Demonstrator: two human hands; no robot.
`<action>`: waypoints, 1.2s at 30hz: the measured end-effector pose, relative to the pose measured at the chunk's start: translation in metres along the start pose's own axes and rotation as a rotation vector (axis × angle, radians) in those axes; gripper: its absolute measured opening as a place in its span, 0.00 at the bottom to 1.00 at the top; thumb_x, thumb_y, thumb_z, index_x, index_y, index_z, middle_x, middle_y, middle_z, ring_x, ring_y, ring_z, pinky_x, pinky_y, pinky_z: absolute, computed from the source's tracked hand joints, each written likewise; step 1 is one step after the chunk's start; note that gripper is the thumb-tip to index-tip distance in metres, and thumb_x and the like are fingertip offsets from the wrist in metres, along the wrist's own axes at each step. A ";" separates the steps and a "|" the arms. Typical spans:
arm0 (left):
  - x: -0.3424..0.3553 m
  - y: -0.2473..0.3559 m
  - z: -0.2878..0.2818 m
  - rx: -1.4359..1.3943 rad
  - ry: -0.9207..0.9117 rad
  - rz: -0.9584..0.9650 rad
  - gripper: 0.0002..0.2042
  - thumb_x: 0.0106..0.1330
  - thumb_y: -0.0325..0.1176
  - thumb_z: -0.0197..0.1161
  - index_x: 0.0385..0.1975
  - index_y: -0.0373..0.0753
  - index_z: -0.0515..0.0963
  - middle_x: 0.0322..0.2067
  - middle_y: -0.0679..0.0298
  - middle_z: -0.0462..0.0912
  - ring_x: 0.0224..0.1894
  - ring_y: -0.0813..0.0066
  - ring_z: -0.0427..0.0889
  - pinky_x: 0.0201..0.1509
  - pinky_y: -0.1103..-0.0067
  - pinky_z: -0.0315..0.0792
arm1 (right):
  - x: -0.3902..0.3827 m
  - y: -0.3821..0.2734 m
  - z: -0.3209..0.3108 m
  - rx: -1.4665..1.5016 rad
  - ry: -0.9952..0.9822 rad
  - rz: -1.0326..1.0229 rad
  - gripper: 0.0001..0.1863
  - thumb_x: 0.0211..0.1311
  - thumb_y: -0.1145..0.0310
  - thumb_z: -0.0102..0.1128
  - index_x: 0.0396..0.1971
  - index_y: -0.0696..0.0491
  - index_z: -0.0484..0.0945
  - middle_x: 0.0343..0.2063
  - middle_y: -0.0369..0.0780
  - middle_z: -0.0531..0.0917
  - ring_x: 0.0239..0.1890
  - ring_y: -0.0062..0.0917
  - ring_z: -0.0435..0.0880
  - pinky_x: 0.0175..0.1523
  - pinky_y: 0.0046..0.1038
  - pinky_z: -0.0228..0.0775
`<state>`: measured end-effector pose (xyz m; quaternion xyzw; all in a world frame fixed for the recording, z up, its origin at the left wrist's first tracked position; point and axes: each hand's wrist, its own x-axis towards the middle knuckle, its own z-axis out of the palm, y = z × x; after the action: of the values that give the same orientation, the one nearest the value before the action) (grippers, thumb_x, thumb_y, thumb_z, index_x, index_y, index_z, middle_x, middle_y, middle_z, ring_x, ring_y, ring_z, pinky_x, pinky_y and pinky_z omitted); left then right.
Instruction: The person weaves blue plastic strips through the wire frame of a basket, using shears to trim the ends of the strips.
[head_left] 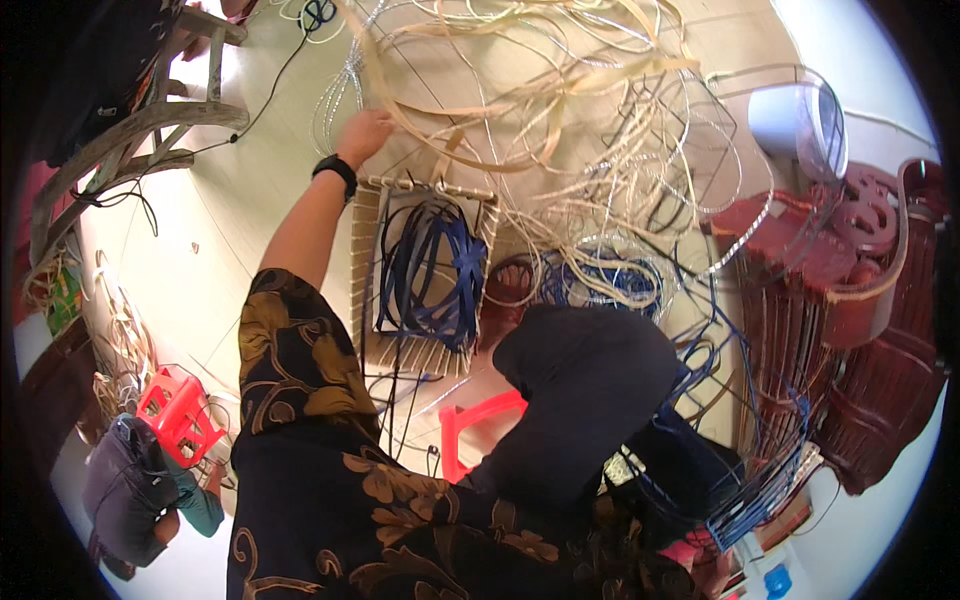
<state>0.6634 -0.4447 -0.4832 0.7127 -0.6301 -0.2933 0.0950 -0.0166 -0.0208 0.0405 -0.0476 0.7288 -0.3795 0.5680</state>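
My left hand point(366, 138), with a black watch point(336, 174) on the wrist, reaches forward past the far left corner of a rectangular frame basket point(364, 270). Its fingers are curled in at a bundle of silvery strands point(346, 88) and a wide beige strip point(374, 55). Which of these it grips, if any, cannot be made out. Inside the basket lies a loose coil of dark blue flat strapping point(465, 265), and light strips wrap the basket's sides. Black straps point(398, 385) run from it toward me. My right hand is not in view.
A big tangle of beige strips point(600, 130) spreads over the tiled floor, with blue strands point(600, 275) near my knee. Red plastic stools point(462, 420) point(178, 415), carved wooden furniture point(850, 270), a white bucket point(790, 122) and a wooden chair point(150, 125) surround me. Another person point(130, 495) sits lower left.
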 end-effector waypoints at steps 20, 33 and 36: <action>-0.124 -0.004 -0.079 -0.016 0.299 -0.254 0.13 0.59 0.37 0.58 0.37 0.40 0.85 0.39 0.51 0.86 0.45 0.51 0.84 0.52 0.64 0.76 | 0.033 0.038 -0.099 -0.105 0.029 -0.293 0.20 0.60 0.55 0.66 0.43 0.52 0.75 0.34 0.36 0.80 0.37 0.26 0.80 0.44 0.32 0.74; 0.019 -0.031 -0.083 0.090 0.289 -0.265 0.12 0.62 0.29 0.54 0.41 0.35 0.81 0.43 0.45 0.83 0.47 0.42 0.81 0.53 0.58 0.75 | 0.048 0.010 -0.056 -0.331 0.255 -0.114 0.14 0.62 0.60 0.64 0.42 0.52 0.78 0.29 0.37 0.81 0.32 0.24 0.78 0.38 0.31 0.72; 0.055 -0.032 -0.077 0.105 0.301 -0.266 0.12 0.63 0.30 0.56 0.43 0.35 0.80 0.47 0.48 0.80 0.52 0.44 0.78 0.55 0.58 0.75 | 0.045 0.001 -0.050 -0.379 0.310 -0.084 0.13 0.62 0.61 0.63 0.42 0.52 0.79 0.28 0.37 0.81 0.30 0.24 0.78 0.37 0.31 0.72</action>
<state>0.7332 -0.5088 -0.4533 0.8293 -0.5236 -0.1601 0.1114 -0.0750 -0.0179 0.0071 -0.1247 0.8627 -0.2623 0.4139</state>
